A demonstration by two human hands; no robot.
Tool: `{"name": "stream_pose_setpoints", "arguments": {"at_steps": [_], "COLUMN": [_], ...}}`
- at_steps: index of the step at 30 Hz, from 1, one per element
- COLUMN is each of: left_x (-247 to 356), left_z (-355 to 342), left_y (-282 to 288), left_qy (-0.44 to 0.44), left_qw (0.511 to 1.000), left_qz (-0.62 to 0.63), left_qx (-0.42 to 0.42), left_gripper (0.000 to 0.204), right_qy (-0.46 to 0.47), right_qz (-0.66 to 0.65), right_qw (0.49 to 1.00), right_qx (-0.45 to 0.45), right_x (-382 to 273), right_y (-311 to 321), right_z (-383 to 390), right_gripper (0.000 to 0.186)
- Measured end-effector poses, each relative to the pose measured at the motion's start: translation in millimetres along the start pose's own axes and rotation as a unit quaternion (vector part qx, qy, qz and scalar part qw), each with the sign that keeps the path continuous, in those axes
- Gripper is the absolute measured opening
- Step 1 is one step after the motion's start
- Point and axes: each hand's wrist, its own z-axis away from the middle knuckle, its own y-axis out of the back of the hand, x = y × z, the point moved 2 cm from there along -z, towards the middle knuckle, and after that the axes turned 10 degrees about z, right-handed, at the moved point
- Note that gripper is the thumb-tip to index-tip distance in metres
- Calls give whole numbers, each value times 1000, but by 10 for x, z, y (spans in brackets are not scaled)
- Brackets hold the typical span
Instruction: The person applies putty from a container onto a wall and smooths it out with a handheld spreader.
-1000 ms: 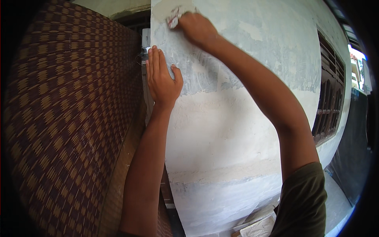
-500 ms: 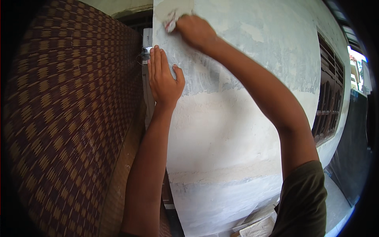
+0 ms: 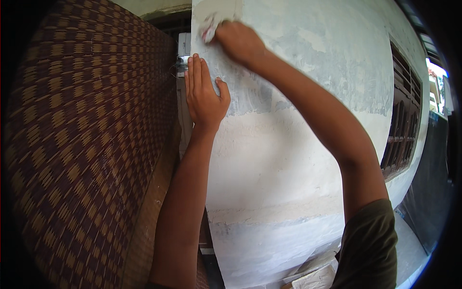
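Note:
Flat against the wall's left edge lies my left hand (image 3: pixel 207 94), its fingers stretched upward and the thumb apart. It holds nothing. Higher up and a little to the right, my right hand (image 3: pixel 239 43) is closed round a crumpled whitish piece with reddish marks (image 3: pixel 210 29). That piece is pressed to the upper wall near its left edge; whether it is cloth or paper I cannot tell. The wall (image 3: pixel 274 159) has grey-white, patchy filler above and a smoother cream band below. My right arm reaches across in front of it, and its fingertips are mostly hidden.
A woven brown and tan panel (image 3: pixel 86 144) stands close on the left. A grey-white box (image 3: pixel 184 44) sits just behind the wall's edge. To the right is a dark wooden shuttered window (image 3: pixel 402 111). Flat boards or boxes (image 3: pixel 313 278) lie at the wall's foot.
The view has shifted slightly, so the wall and hands appear a little further right. The right hand stays at the upper wall with the whitish piece; the left hand remains flat.

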Motion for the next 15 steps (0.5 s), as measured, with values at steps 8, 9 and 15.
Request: {"name": "stream_pose_setpoints", "arguments": {"at_steps": [8,9,15], "left_x": [50,92,-29], "left_z": [-21,-45,18], "left_y": [-29,-77,19], "left_qy": [-5,-7,-3], "left_qw": [1000,1000,1000], "left_qz": [3,9,-1], "left_qx": [3,4,4], "left_gripper": [54,54,54], "right_qy": [-45,-57,4], "right_qz": [-36,11,7], "right_qw": [997,998,1000], "right_qx": [50,40,6], "right_x": [380,588,-107], "right_y": [176,64,17], "right_z": [-314,-384,281], "right_gripper": [15,13,14]}}
